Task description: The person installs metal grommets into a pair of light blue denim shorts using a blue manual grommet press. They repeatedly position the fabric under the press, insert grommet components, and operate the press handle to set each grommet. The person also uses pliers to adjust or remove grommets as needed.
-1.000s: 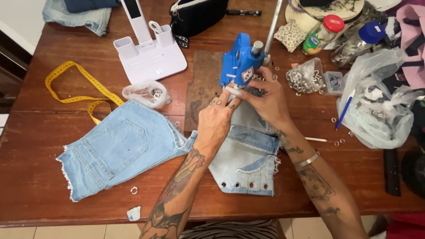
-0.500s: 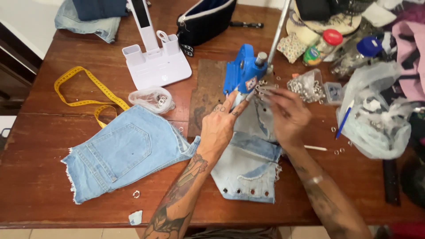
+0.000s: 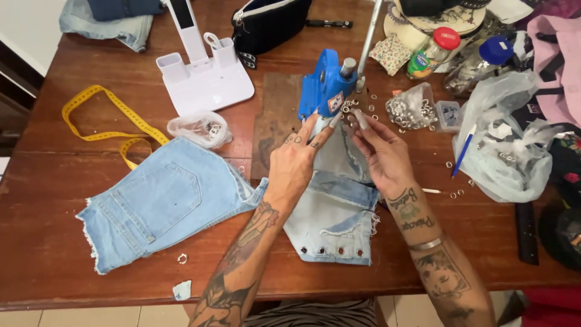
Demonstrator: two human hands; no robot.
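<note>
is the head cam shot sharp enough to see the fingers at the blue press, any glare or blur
Head view: mostly sharp and evenly lit, with soft shadows; slight blur on the fingertips of the left hand and right hand at the blue press; mild sheen on the wooden table and the clear plastic bag; straight edges bow a little near the frame's borders.

Left hand point(image 3: 295, 163) and right hand point(image 3: 380, 154) raised, fingers extended (forearms converging).
</note>
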